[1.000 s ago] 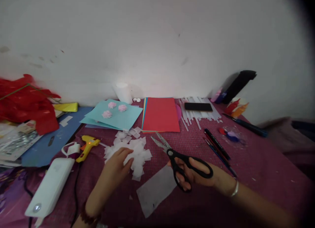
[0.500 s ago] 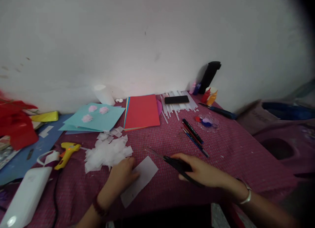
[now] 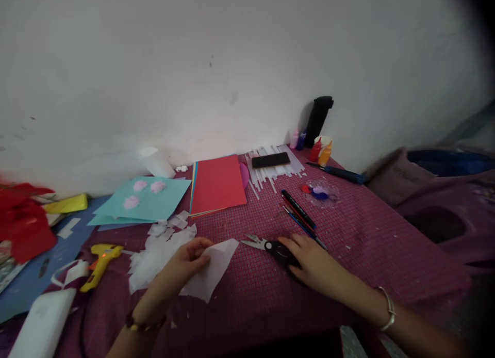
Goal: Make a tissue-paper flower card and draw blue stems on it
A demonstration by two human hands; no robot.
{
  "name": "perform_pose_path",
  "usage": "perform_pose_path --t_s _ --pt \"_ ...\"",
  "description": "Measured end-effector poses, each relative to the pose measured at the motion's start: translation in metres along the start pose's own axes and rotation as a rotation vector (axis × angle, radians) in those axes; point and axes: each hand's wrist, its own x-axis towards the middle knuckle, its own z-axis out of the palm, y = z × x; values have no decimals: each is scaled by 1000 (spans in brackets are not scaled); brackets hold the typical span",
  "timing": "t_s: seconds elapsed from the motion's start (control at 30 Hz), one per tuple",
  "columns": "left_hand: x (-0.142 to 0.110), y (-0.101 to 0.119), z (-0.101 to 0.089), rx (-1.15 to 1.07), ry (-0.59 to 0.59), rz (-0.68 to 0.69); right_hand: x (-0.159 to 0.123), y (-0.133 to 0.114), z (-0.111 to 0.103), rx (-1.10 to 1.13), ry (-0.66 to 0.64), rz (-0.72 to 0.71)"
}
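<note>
My left hand (image 3: 185, 262) pinches the near edge of a white tissue sheet (image 3: 212, 273) and lifts it off the maroon checked cloth (image 3: 348, 234). My right hand (image 3: 311, 260) lies over the black handles of the scissors (image 3: 266, 244). They rest on the cloth with their blades pointing left, towards the sheet. A heap of small white tissue squares (image 3: 154, 249) sits just left of my left hand.
A yellow glue gun (image 3: 100, 260) and a white device (image 3: 38, 327) lie at the left. Further back are teal paper (image 3: 154, 203) with pink puffs, a red paper stack (image 3: 218, 185), a phone (image 3: 270, 160) on white sticks, pens (image 3: 299, 211), paint bottles (image 3: 320, 151), and red material (image 3: 19, 218).
My right hand has lowered the scissors onto the cloth. My left hand left the heap of squares and picked up the tissue sheet's edge. The view has swung to the right.
</note>
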Motion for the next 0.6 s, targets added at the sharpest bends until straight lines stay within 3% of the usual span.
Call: perform_pose_path --t_s 0.1,0.23,0.33,0.43,0.5,0.6 --pt "-2 4 -4 -326 -81 -79 -2 -1 -3 -34 -10 -33" --pt "-7 4 6 -341 -192 -108 3 -26 -20 157 47 0" --pt "-10 14 21 -293 -262 -113 19 -58 -25 576 -124 -48" --pt "-16 20 30 -230 -315 -86 38 -82 -15 692 -263 -43" --pt "-24 13 27 -173 -315 -83 46 -89 -4 729 -281 22" --pt "-41 -16 18 -131 -180 -74 47 -86 8 925 -280 171"
